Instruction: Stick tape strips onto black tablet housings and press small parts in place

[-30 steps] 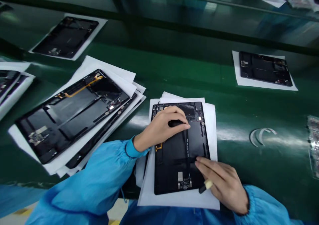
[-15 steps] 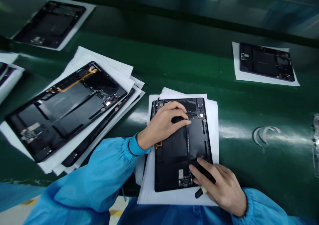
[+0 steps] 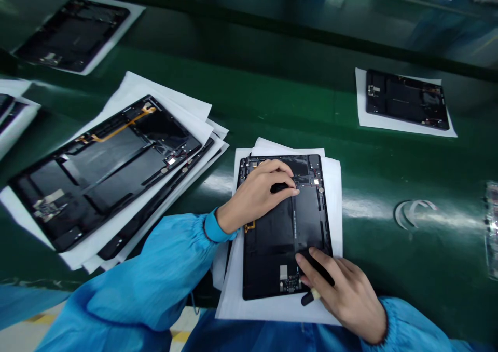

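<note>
A black tablet housing [image 3: 268, 258] lies in front of me on white sheets, its inside facing up. A narrow dark flat cable [image 3: 294, 217] runs lengthwise down its middle. My left hand [image 3: 262, 193] reaches across the upper part, thumb and index finger pinched at the cable's upper end. At the lower right, my right hand [image 3: 342, 289] rests index and middle fingertips on the housing beside the cable's lower end. Tucked under that hand is a small tool [image 3: 310, 296] with a black end and a pale yellow section; most of it is hidden.
To the left, another open housing [image 3: 112, 170] with an orange flex cable tops a stack layered with white sheets. More housings lie at the far left [image 3: 73, 35] and far right [image 3: 406, 100]. Curled pale strips [image 3: 414, 213] sit on the green table [image 3: 373, 258].
The view has shifted slightly. Both hands keep nearly the same places on the housing, and the small tool under my right hand has tilted a little.
</note>
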`<state>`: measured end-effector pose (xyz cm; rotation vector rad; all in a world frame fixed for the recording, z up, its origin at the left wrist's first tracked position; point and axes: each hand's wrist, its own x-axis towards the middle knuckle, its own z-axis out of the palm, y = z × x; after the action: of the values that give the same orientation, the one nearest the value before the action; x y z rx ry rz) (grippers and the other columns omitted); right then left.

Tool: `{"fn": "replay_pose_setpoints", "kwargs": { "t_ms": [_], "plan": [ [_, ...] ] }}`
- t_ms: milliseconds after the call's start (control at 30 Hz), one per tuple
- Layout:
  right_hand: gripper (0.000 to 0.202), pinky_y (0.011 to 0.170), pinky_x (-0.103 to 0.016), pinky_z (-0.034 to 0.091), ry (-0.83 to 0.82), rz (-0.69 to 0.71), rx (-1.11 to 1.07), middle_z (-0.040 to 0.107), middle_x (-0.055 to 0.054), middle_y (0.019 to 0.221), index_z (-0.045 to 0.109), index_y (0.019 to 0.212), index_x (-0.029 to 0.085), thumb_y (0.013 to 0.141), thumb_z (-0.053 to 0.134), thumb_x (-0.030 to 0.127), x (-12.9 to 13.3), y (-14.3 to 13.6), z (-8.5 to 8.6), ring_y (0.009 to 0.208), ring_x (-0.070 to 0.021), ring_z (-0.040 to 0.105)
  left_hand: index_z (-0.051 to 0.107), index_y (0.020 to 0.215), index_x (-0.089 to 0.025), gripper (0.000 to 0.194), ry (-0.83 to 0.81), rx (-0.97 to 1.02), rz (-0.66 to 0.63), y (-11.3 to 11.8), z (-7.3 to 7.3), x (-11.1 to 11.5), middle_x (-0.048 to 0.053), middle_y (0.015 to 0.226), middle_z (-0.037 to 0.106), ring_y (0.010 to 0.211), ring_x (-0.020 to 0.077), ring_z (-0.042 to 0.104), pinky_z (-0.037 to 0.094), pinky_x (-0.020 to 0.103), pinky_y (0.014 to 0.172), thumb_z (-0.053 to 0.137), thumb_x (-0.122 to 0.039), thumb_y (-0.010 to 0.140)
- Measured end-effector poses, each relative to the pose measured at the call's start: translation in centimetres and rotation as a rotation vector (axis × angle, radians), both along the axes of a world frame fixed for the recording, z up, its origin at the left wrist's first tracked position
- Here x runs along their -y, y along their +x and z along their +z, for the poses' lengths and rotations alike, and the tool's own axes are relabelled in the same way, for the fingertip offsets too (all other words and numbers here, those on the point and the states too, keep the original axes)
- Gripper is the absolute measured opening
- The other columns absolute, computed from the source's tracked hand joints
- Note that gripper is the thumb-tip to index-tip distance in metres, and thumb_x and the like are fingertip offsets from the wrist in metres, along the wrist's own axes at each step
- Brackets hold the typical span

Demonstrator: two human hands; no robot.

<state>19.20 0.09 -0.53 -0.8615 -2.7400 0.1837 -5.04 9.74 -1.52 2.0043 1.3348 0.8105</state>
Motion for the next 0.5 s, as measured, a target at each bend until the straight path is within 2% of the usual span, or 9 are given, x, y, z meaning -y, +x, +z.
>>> {"fn": "replay_pose_setpoints", "kwargs": {
  "t_ms": [367,500],
  "plan": [
    [0.034,0.056,-0.031,0.051,0.026,-0.017,0.069,0.073,-0.011,0.099,0.065,0.121,0.015,0.101,0.038,0.019,0.25,-0.68,0.06,0.065,-0.0165,0.066,0.07,0.083,-0.02,0.004,-0.015,-0.017,-0.003,-0.02,-0.03,-0.05,0.004,0.103,0.062,0.095,0.0206,0.06,0.045,0.039,0.088,0.068,-0.022,0.086],
    [0.034,0.054,-0.03,0.05,0.042,0.004,0.073,0.07,-0.015,0.115,0.068,0.117,0.013,0.1,0.038,0.017,-0.1,-0.91,0.34,0.06,-0.0134,0.062,0.069,0.083,-0.019,0.005,-0.034,-0.011,-0.014,-0.04,-0.06,0.01,0.004,0.105,0.062,0.094,0.0204,0.059,0.045,0.039,0.087,0.068,-0.021,0.086]
  ]
}}
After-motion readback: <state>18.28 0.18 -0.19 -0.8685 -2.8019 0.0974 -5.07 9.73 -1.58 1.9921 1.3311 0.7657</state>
